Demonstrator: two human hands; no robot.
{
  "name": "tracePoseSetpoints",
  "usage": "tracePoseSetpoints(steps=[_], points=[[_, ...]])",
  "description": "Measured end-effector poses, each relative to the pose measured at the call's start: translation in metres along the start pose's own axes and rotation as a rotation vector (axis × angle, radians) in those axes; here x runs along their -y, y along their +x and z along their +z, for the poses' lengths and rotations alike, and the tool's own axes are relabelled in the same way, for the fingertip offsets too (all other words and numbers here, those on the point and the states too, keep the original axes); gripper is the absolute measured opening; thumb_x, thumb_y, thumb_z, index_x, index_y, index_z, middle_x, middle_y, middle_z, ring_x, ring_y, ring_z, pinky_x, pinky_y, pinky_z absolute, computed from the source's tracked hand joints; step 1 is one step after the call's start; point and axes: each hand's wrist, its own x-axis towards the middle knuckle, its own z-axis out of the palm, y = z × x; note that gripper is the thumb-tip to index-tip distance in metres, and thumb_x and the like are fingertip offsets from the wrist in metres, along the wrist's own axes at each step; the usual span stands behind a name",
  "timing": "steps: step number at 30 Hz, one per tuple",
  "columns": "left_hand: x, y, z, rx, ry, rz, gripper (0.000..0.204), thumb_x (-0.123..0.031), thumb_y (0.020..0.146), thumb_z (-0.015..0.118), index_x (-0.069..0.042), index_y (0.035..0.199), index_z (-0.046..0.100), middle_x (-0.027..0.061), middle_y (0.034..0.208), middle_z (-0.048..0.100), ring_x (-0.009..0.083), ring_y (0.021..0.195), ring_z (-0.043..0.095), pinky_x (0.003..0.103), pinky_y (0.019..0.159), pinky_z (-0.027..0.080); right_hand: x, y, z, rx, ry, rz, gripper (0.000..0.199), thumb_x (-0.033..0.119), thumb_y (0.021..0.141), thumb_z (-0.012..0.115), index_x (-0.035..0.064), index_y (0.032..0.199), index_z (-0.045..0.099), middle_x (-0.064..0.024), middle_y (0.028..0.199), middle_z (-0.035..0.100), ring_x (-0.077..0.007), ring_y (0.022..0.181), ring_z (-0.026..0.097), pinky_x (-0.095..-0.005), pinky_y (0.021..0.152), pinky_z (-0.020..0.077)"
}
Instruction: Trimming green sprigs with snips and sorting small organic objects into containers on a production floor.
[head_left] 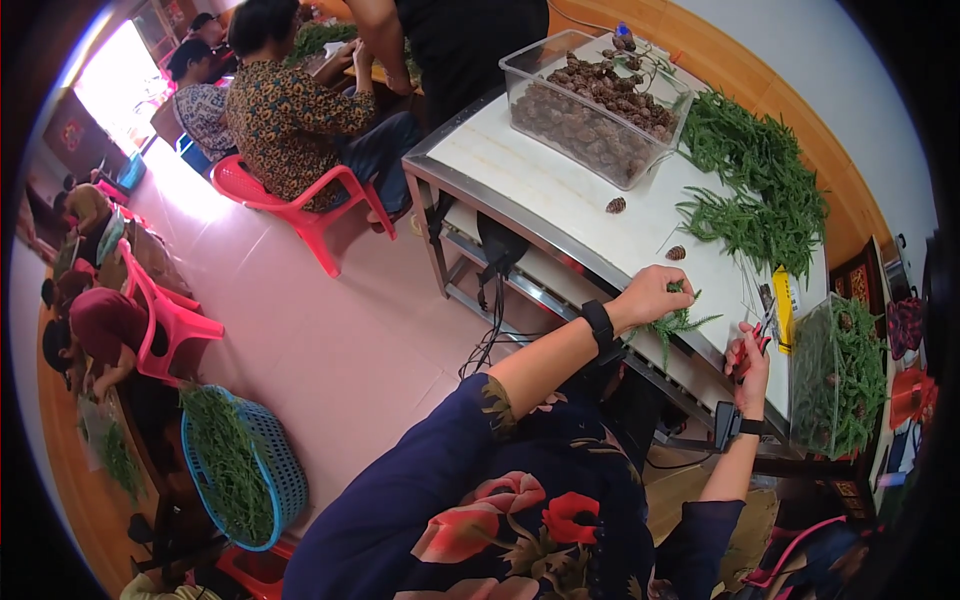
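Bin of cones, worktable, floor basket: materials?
Bin of cones: clear glossy plastic, contents show through. Worktable: pale matte top, edge and frame look like brushed metal, grey sheen. Floor basket: blue plastic, perforated moulded wall.

Right hand [750, 352] fingers mostly cover the red-handled tool [762, 335]; blades too small to tell. Beside it, clear plastic bin of green sprigs [835, 375] partly cut by the dark rim.

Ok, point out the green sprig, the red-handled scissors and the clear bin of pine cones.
green sprig [678, 322], head view, needles below left hand.
red-handled scissors [762, 335], head view, handle.
clear bin of pine cones [560, 120], head view, front wall.
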Motion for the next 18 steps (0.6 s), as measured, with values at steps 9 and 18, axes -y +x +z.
tracePoseSetpoints(steps=[9, 18], points=[[-0.009, -0.001, -0.009, -0.146, -0.043, 0.069, 0.012, -0.012, 0.080, 0.067, -0.001, 0.084, 0.066, -0.0004, 0.071, 0.061, 0.0042, 0.066, 0.052, 0.022, 0.060, 0.042, -0.001, 0.001, -0.002, 0.007, 0.012, 0.001, 0.031, 0.028, 0.097, 0.052, 0.0051, 0.118, 0.054, 0.0000, 0.072, 0.049, -0.0088, 0.057, 0.047, -0.0228, 0.046, 0.0376], [-0.025, -0.007, -0.037, -0.555, 0.488, 0.138, 0.014, -0.017, 0.079, 0.066, -0.004, 0.084, 0.067, 0.0116, 0.074, 0.064, 0.0186, 0.058, 0.057, 0.031, 0.056, 0.046, 0.002, 0.002, -0.001, 0.033, 0.049, -0.003, 0.027, 0.025, 0.098, 0.052, 0.0055, 0.117, 0.055, -0.0004, 0.072, 0.049, -0.0089, 0.057, 0.047, -0.0221, 0.045, 0.0375]])
